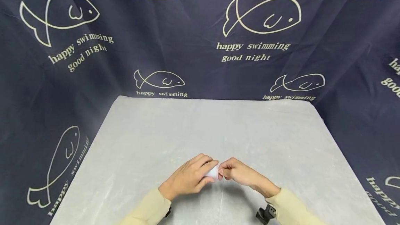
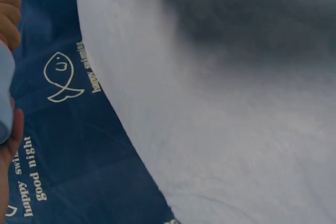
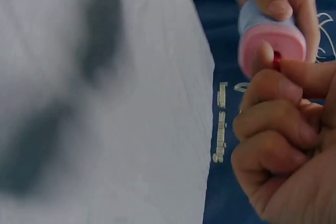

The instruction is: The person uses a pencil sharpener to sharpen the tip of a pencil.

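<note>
A small rounded object with a light blue body and a pink end is held low above the table. My left hand grips the blue body from the left, its thumb and fingers on opposite sides. At the middle of the pink end shows a small red part, which the thumb and forefinger of my right hand pinch. The other right fingers are curled toward the palm. In the left wrist view, only part of the blue body appears at the left edge. The object's exact kind is unclear.
A light grey cloth covers the table under both hands. Dark blue curtains with fish drawings and lettering surround it at the back and sides. A black wrist device sits by the right sleeve.
</note>
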{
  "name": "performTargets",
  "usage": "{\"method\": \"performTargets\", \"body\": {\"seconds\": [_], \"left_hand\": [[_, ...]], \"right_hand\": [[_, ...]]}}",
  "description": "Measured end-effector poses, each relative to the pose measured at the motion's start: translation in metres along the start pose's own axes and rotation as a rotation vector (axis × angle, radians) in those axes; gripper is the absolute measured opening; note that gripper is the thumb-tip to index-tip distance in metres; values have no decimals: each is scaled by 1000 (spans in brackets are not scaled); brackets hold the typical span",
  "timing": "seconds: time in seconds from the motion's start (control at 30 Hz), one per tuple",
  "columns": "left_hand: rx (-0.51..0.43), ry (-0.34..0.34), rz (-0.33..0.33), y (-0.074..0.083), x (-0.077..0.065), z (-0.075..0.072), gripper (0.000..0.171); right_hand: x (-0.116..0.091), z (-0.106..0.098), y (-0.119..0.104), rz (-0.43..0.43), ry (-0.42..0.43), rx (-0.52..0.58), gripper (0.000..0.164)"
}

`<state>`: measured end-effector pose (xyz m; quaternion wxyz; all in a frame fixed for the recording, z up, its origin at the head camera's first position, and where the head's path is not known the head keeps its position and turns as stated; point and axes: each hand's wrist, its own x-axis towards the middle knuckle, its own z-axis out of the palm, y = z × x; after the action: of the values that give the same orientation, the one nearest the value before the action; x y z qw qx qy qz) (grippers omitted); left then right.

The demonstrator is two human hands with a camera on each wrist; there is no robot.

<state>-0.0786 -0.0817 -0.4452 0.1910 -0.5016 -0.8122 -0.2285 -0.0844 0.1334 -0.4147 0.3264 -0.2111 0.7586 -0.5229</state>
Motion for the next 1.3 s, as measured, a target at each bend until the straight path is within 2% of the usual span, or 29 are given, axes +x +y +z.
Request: {"method": "performTargets", "body": {"seconds": [0.1,0.17,0.27,0.37,0.4,0.47,0.57,0.7,0.83,0.97,1.03,1.1,1.17,1.2,1.3], "left_hand": [[40,-30,-25,0,1,1,44],[6,-75,-101,-1,3,-1,47],[-159,-176,-313,-4,5,-2,49],[-353,-239,-536,-8,6,-2,47],[-412,-252,-592,-9,6,-2,45],[-494,-261,-652,-9,6,-2,42],[-563,-261,-672,-7,6,-4,43],[-574,-251,-591,-3,4,-8,56],[-527,-214,-488,-1,-1,-11,65],[-371,-171,-364,-1,-1,-9,69],[-272,-152,-297,-1,0,-7,69],[-195,-128,-225,-1,0,-5,66],[-128,-93,-142,-2,0,-2,63],[-68,-79,-89,-2,0,0,61],[165,-18,86,-2,0,3,60]], "right_hand": [[-6,0,5,-52,88,-105,22],[-9,4,9,-108,196,-254,17],[-7,11,18,-298,416,-643,12],[0,19,29,-509,653,-1034,22],[2,20,32,-583,695,-1117,28],[4,20,37,-677,722,-1209,39],[4,20,41,-764,749,-1290,38],[4,15,40,-856,779,-1354,32],[5,12,35,-921,768,-1393,30],[6,12,31,-944,772,-1381,31],[5,13,29,-926,771,-1361,34],[2,14,28,-870,729,-1333,36],[-3,15,26,-764,621,-1225,35],[-5,14,24,-682,531,-1122,34],[-10,11,18,-408,239,-646,29]]}}
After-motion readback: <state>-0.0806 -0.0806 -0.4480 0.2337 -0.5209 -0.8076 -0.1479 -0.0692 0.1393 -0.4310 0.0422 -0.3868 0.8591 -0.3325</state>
